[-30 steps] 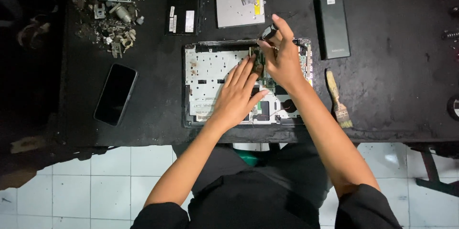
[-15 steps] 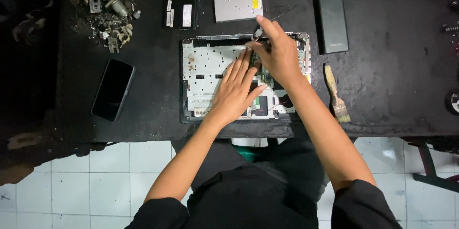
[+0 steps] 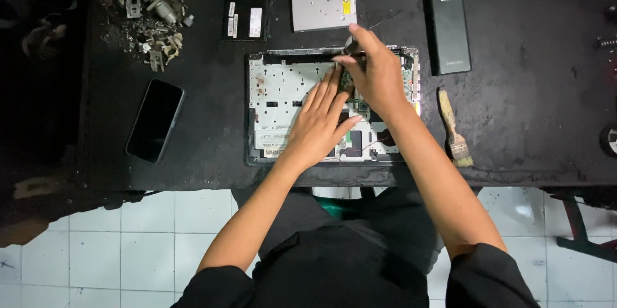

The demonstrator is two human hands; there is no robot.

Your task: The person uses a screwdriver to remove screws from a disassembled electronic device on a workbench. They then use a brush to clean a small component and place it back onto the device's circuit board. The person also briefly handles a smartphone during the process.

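A small dark tool [image 3: 350, 44] is pinched in the right hand [image 3: 379, 76] fingers near the opened laptop base's [image 3: 276, 89] far edge, while the left hand [image 3: 318, 125], fingers flat and extended, is pressed just beside it.

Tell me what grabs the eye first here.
The opened laptop base at the centre of the black table, its pale inner frame bare. Both hands are on it: the left hand lies flat, and the right hand has a pinching grip on a small dark tool I cannot identify, near the top edge. A heap of metal scrap parts sits top left, a dark phone below it.
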